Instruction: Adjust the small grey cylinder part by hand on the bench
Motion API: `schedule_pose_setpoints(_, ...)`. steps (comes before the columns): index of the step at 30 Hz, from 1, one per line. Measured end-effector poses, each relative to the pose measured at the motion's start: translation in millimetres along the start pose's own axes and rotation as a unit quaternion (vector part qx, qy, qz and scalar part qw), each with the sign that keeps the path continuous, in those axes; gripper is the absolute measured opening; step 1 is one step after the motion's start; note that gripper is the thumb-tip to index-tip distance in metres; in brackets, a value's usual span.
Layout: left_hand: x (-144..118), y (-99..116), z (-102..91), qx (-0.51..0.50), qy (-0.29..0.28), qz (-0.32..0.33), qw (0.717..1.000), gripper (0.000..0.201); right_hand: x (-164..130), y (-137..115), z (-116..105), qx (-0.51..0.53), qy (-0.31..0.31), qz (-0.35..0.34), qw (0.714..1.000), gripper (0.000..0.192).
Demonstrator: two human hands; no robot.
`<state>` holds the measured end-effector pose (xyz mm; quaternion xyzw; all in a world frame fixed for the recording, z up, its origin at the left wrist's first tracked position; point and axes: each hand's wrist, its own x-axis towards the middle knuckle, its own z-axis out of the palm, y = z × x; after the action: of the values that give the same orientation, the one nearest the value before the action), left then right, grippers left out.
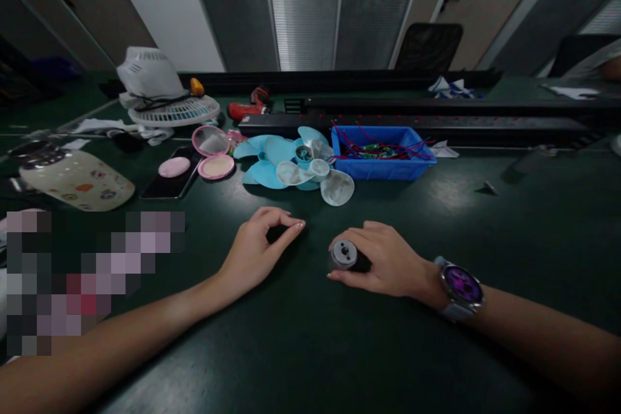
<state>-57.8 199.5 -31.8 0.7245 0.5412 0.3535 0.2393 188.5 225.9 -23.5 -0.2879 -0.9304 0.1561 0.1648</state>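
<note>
My right hand, with a watch on the wrist, is wrapped round a short cylindrical part. Its round silver end face has a centre hole and smaller holes, and faces up towards me. Something dark shows between the cylinder and my palm. Left of it, my left hand is just above or on the dark green table, thumb and forefinger tips together in a pinch. Whether anything small is between them, I cannot make out. Beyond both hands lie pale blue fan blades and a greyish white fan blade.
Behind stands a blue bin with wired circuit boards. A red power drill, white fan, pink compact, phone and patterned cream bottle are at left. Long black rails run across the back.
</note>
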Motion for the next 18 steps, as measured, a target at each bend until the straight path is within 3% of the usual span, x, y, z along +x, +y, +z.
schedule_pose_setpoints(5,2.4,1.6,-4.2,0.116,-0.006,0.026,0.993,0.008,-0.9,0.2,0.3,0.005,0.005,0.004,1.0,0.042)
schedule_pose_setpoints(8,2.3,1.9,-4.3,0.14,-0.002,0.025,0.99,0.013,-1.4,0.8,0.5,0.001,0.007,0.001,1.0,0.042)
schedule_pose_setpoints(11,1.8,0.2,-3.3,0.151,-0.004,0.025,0.988,0.026,-1.3,0.6,-0.4,0.001,0.006,0.001,1.0,0.042)
schedule_pose_setpoints(15,3.4,3.3,-3.2,0.149,-0.002,0.03,0.988,0.01,-1.0,-0.1,-1.3,-0.001,0.003,0.005,1.0,0.042)
schedule_pose_setpoints(18,9.2,21.3,-3.3,0.077,0.017,0.053,0.995,0.009,-1.5,0.2,-0.7,-0.011,0.005,0.0,1.0,0.043)
